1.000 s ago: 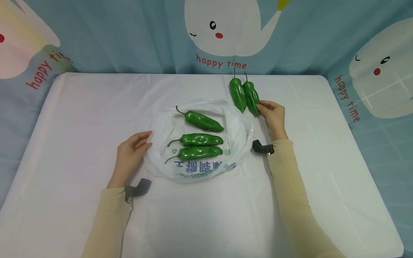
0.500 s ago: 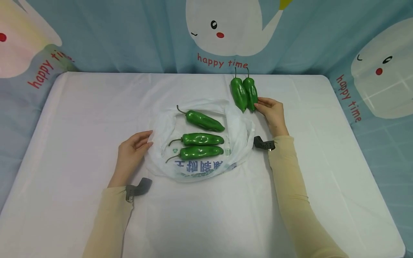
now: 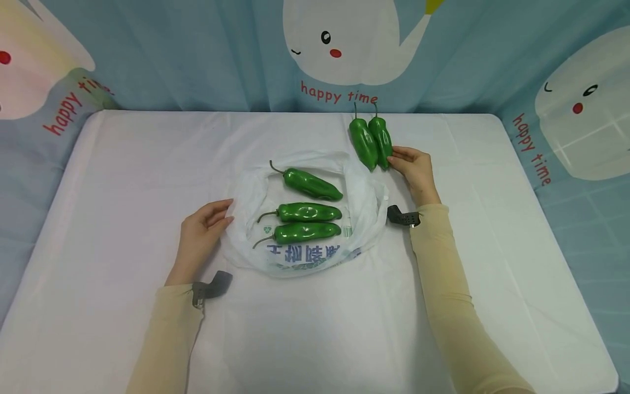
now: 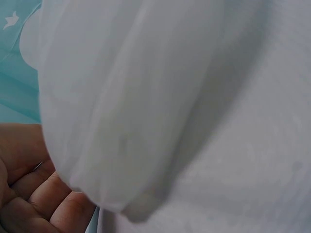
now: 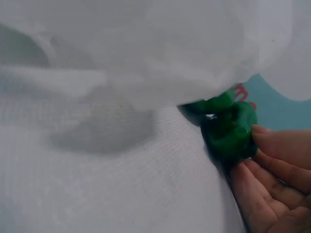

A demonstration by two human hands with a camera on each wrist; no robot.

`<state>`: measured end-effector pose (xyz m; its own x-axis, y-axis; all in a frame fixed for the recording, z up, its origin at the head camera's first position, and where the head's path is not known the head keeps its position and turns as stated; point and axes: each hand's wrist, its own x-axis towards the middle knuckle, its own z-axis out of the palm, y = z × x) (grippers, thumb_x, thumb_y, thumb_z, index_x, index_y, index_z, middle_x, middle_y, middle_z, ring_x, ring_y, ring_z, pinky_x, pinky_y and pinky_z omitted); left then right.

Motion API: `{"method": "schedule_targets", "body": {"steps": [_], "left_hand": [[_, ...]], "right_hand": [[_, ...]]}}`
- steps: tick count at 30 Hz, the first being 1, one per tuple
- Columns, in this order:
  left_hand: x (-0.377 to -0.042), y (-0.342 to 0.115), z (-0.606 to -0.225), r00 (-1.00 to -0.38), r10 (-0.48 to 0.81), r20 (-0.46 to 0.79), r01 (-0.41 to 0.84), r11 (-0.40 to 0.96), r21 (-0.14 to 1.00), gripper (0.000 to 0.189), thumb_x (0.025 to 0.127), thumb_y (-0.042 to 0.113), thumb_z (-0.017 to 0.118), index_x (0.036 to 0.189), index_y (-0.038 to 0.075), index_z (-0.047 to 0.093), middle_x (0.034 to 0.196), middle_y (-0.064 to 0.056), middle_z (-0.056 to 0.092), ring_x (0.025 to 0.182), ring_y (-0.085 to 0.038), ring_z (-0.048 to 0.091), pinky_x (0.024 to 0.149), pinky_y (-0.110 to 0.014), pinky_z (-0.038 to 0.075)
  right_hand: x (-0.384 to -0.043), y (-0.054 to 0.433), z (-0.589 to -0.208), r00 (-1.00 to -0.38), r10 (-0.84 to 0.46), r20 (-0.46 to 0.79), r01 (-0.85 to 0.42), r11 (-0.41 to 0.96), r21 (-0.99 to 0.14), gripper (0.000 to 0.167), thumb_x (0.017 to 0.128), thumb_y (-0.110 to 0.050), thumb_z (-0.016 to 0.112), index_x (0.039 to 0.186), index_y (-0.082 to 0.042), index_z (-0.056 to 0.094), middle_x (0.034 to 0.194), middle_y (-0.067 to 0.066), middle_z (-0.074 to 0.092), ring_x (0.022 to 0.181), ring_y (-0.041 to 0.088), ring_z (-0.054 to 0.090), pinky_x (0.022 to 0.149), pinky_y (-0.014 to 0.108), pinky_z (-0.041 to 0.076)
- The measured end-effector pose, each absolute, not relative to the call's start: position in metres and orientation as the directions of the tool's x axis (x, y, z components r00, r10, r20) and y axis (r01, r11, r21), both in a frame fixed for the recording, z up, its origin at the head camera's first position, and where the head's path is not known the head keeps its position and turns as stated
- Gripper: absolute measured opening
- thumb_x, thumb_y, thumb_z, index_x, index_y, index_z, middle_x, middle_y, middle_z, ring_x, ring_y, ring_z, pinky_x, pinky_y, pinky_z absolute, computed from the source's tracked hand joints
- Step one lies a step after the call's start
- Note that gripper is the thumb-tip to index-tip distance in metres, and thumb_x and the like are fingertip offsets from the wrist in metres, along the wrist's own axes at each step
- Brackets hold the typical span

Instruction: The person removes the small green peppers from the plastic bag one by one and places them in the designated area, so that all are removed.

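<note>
Two green peppers lie side by side at the far edge. My right hand (image 3: 414, 171) holds the right-hand pepper (image 3: 381, 141) near its lower end, thumb on its side. In the right wrist view that green pepper (image 5: 232, 133) shows end-on, thumb above and fingers below. The other far pepper (image 3: 363, 144) touches its left side. A white plastic bag (image 3: 371, 213) lies spread mid-table, with three green peppers (image 3: 307, 212) within its rim. At the bag's left edge my left hand (image 3: 199, 235) touches the plastic with relaxed fingertips; in the left wrist view the bag (image 4: 116, 111) covers them.
A white cloth covers the table (image 3: 315, 334). Behind it hangs a blue curtain (image 3: 197, 54) with whale prints and red lettering. Dark wrist cameras (image 3: 403, 216) sit on both wrists.
The right-hand far pepper has turned more upright and shifted slightly back, now against its neighbour; my right hand moved with it. My left hand and the bag look unchanged.
</note>
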<state>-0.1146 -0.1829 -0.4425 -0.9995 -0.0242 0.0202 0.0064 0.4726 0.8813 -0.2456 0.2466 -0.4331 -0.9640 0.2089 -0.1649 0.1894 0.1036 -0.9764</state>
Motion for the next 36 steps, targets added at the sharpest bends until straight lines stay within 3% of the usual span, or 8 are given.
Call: {"method": "schedule_targets", "body": {"steps": [7, 11, 31, 36], "left_hand": [[-0.115, -0.184, -0.445, -0.999, -0.017, 0.036, 0.023, 0.467, 0.884, 0.034, 0.089, 0.006, 0.065, 0.123, 0.001, 0.061, 0.120, -0.016, 0.062, 0.095, 0.002, 0.059, 0.078, -0.006, 0.047], [-0.115, -0.184, -0.445, -0.999, -0.014, 0.041, 0.030, 0.458, 0.888, 0.034, 0.089, 0.005, 0.065, 0.122, 0.000, 0.061, 0.120, -0.017, 0.062, 0.094, 0.004, 0.058, 0.078, -0.006, 0.047], [-0.115, -0.184, -0.444, -0.999, -0.022, 0.034, 0.019, 0.490, 0.872, 0.034, 0.089, 0.005, 0.065, 0.123, 0.002, 0.061, 0.119, -0.017, 0.062, 0.102, -0.025, 0.062, 0.077, -0.005, 0.047], [-0.115, -0.184, -0.442, -0.999, -0.013, 0.036, 0.025, 0.481, 0.876, 0.034, 0.090, 0.005, 0.064, 0.124, 0.002, 0.061, 0.120, -0.017, 0.062, 0.103, -0.025, 0.062, 0.078, -0.006, 0.046]], "right_hand": [[-0.248, 0.247, -0.434, -0.966, 0.194, -0.170, 0.192, 0.096, -0.977, 0.039, 0.085, 0.000, 0.068, 0.121, 0.009, 0.058, 0.112, 0.015, 0.062, 0.097, 0.014, 0.061, 0.081, 0.017, 0.052], [-0.248, 0.246, -0.434, -0.966, 0.192, -0.170, 0.192, 0.097, -0.977, 0.039, 0.085, 0.000, 0.069, 0.121, 0.009, 0.058, 0.112, 0.015, 0.063, 0.097, 0.015, 0.061, 0.082, 0.018, 0.052], [-0.239, 0.246, -0.435, -0.962, 0.229, -0.146, 0.160, 0.043, -0.986, 0.039, 0.084, -0.002, 0.070, 0.120, 0.010, 0.058, 0.100, 0.009, 0.067, 0.089, 0.012, 0.064, 0.080, 0.019, 0.053], [-0.230, 0.249, -0.435, -0.965, 0.230, -0.126, 0.128, -0.007, -0.992, 0.040, 0.084, 0.000, 0.069, 0.120, 0.013, 0.057, 0.097, 0.007, 0.068, 0.087, 0.012, 0.065, 0.079, 0.020, 0.054]]}}
